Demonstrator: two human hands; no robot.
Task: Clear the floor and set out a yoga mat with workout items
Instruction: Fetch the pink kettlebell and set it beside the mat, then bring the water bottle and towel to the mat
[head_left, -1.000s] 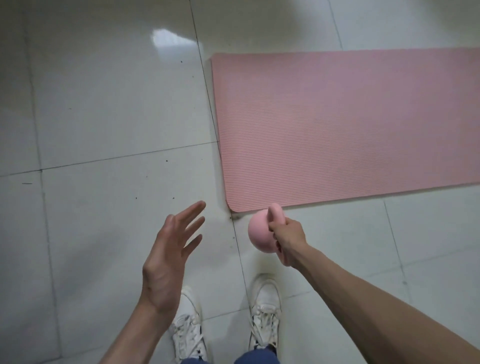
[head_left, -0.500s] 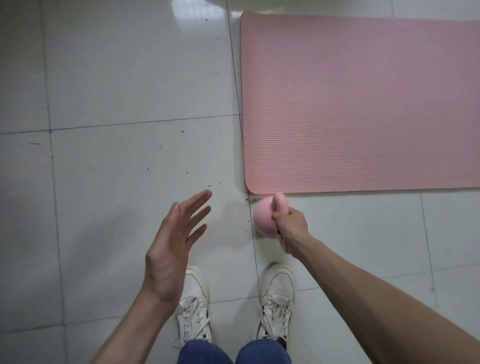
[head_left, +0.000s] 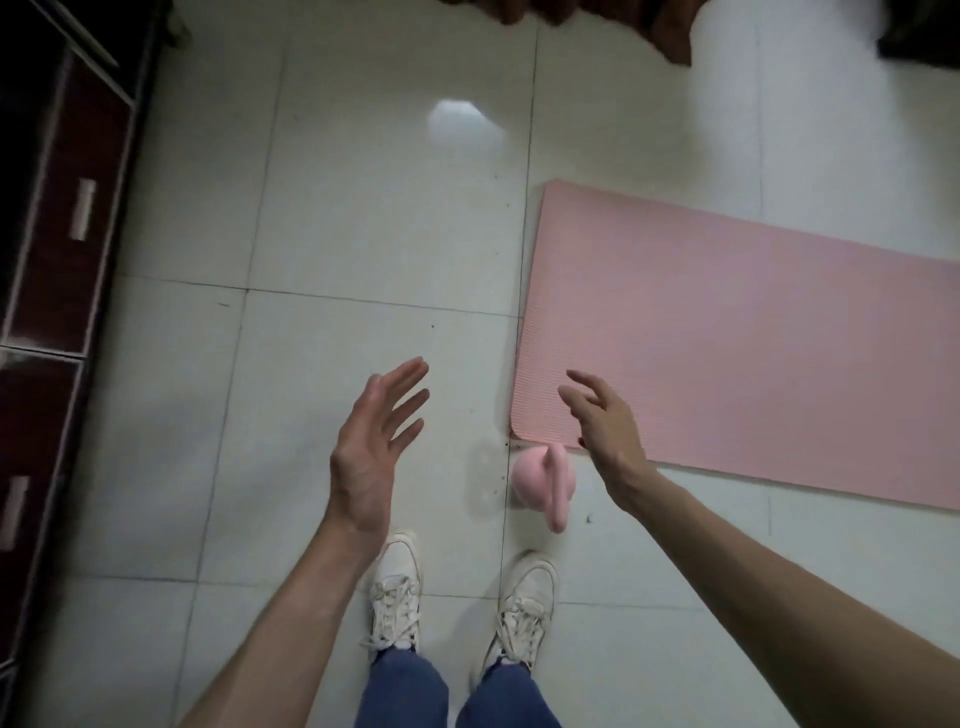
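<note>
A pink yoga mat (head_left: 737, 338) lies flat on the white tiled floor, reaching off the right edge. A small pink kettlebell (head_left: 543, 480) stands on the tiles just below the mat's near left corner, its handle pointing toward me. My right hand (head_left: 605, 421) hovers above and right of the kettlebell, fingers spread, holding nothing. My left hand (head_left: 374, 441) is raised over bare tiles to the left, palm facing right, fingers apart and empty.
My white sneakers (head_left: 397, 587) stand just below the kettlebell. A dark cabinet with drawers (head_left: 57, 218) runs along the left side. Dark furniture (head_left: 675, 31) sits at the top edge. White tiles stretch between the cabinet and the mat.
My right hand has let go of the kettlebell, which now rests on the floor, and has lifted up and to the right. The view has tilted up, showing the cabinet.
</note>
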